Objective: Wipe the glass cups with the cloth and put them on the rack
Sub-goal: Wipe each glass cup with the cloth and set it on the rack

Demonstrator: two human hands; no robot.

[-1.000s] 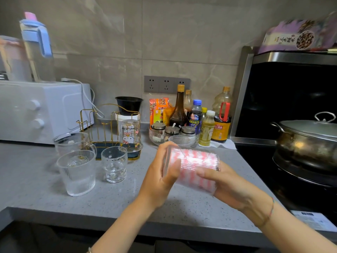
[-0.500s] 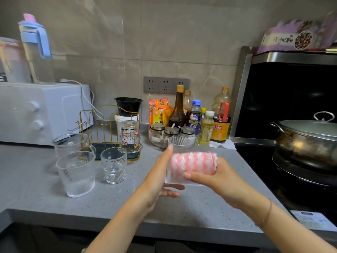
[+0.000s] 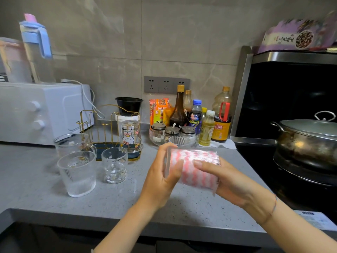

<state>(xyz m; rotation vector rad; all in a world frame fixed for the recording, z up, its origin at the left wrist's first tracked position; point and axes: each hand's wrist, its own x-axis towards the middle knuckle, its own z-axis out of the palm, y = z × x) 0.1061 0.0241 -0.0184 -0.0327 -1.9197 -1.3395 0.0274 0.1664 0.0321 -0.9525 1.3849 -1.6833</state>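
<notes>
A ribbed glass cup lies on its side between my hands, above the counter. A pink-and-white striped cloth is stuffed inside it and shows through the wall. My left hand grips the cup's left end, thumb on the outside. My right hand wraps the right end, fingers laid across the wall. The gold wire rack stands at the back left, with an upturned cartoon-cat glass on it. A large ribbed glass, a small glass and a handled glass mug stand before it.
Another ribbed glass stands just behind my hands, in front of jars and sauce bottles. A white oven is at the far left. A lidded pot sits on the stove at right. The counter edge runs below my wrists.
My left hand, open under the cup half a second ago, has closed on its left end again. The cup has tilted and sunk a little; my right fingers shifted across it.
</notes>
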